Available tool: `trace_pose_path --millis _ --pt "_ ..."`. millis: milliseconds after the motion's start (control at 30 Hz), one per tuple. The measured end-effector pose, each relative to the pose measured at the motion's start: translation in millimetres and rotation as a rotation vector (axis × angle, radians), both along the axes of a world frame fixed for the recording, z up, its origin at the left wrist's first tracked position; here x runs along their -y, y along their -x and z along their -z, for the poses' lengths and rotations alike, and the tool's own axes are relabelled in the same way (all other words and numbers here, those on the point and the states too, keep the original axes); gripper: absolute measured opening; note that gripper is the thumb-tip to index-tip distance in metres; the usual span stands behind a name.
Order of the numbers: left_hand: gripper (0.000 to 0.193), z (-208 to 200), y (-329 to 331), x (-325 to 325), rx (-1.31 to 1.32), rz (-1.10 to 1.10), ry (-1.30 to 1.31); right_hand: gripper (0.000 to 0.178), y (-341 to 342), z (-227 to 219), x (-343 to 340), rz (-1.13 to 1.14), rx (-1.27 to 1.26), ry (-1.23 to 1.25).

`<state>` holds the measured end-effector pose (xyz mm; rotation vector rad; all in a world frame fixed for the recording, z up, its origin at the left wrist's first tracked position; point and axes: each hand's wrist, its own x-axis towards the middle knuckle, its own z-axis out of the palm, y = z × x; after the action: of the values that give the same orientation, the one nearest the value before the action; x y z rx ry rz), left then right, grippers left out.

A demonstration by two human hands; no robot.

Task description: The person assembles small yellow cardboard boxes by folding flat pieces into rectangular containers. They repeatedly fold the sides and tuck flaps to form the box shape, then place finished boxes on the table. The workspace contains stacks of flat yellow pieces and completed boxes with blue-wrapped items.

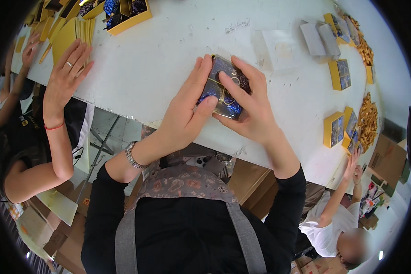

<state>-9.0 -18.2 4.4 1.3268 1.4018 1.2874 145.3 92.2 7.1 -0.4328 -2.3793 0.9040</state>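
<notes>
A small box with a dark blue patterned top (223, 86) rests on the white table (160, 64) close to its near edge. My left hand (187, 109) presses on the box's left side, thumb across the lid. My right hand (253, 107) covers its right side, fingers curled over the top. Both hands grip the box between them. A metal bracelet sits on my left wrist.
A person at the left lays a hand (66, 75) on yellow flat sheets (73, 34). Yellow boxes (340, 73) and heaps of gold filling (367, 121) line the right. An open yellow tray (123, 13) stands at the back. Another person (338, 219) reaches up at lower right.
</notes>
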Motion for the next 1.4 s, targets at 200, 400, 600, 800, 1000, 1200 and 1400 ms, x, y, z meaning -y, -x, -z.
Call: trace_pose_path --millis 200,400,600,800,1000,1200,1400 --pt "0.058 -2.8 -3.6 1.2 -0.042 -0.013 -0.030 0.076 -3.4 3.4 -0.1 -0.012 -0.017 -0.012" --pt "0.066 -2.2 7.8 -7.7 -0.534 -0.008 -0.094 0.077 -3.5 1.2 -3.6 -0.042 0.048 -0.009" --pt "0.084 -2.9 40.6 -26.2 -0.715 0.221 -0.275 0.090 -15.0 -5.5 9.1 0.251 0.111 -0.060" --pt "0.086 5.6 31.1 -28.7 -0.600 0.133 -0.301 0.066 -11.9 8.2 47.9 0.340 0.020 0.215" --pt "0.088 6.3 30.3 -29.4 -0.569 0.106 -0.304 0.056 -8.4 6.7 49.3 0.313 -0.108 0.303" --pt "0.087 6.5 31.3 -28.1 -0.608 0.106 -0.286 0.055 -7.7 -1.0 55.9 0.382 -0.096 0.693" --pt "0.084 6.1 33.0 -27.4 -0.582 0.094 -0.276 0.059 -8.0 22.0 51.6 0.282 -0.136 0.220"
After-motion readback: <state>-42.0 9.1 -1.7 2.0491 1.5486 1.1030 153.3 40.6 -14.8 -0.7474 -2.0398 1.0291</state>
